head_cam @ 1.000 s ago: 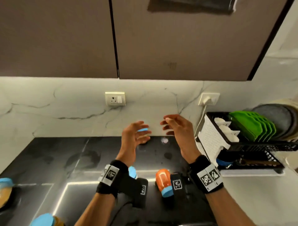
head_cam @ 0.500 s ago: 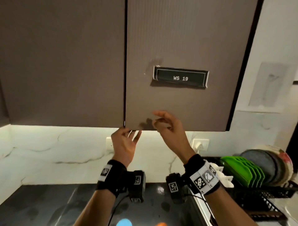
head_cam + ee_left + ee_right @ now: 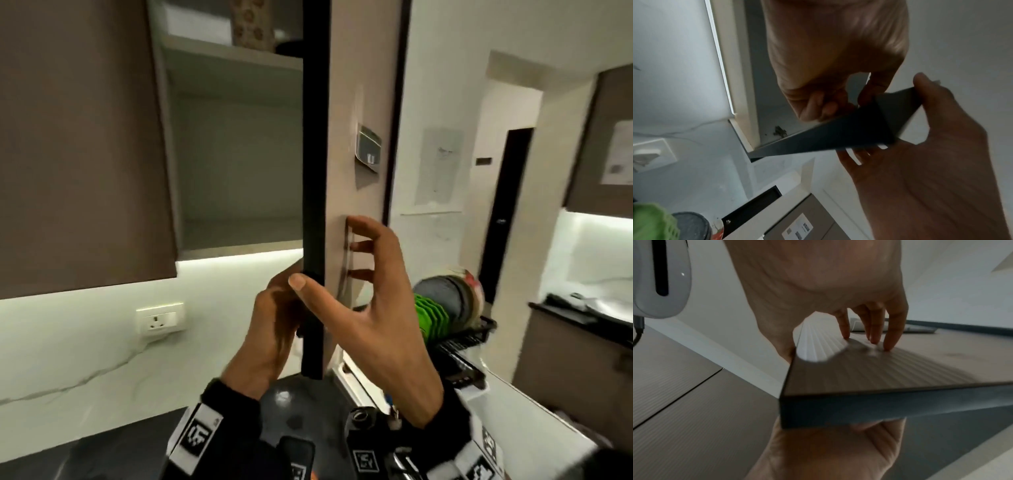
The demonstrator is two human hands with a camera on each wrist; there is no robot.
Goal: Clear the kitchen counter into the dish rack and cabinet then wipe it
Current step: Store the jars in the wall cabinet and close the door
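The upper cabinet door (image 3: 356,102) stands swung out edge-on toward me, its dark edge (image 3: 313,137) facing the camera. My left hand (image 3: 274,325) grips the door's lower corner from the inner side, fingers curled behind it and mostly hidden. My right hand (image 3: 370,301) holds the same corner, thumb on the dark edge and fingertips (image 3: 888,345) on the ribbed front face. The left wrist view shows the left hand (image 3: 828,65) curled on the door (image 3: 838,134), with the right hand (image 3: 931,162) opposite. Inside, the lower shelf (image 3: 236,236) is bare.
The upper shelf holds a patterned box (image 3: 251,24) and a white box (image 3: 198,24). A closed cabinet door (image 3: 78,137) is to the left. The dish rack (image 3: 455,335) with green plates (image 3: 430,315) stands at right on the black counter (image 3: 102,442). A wall socket (image 3: 161,322) sits below.
Both hands rose from above the counter to the cabinet's lower edge. The right door, closed half a second ago, now stands pulled open with both hands on its corner.
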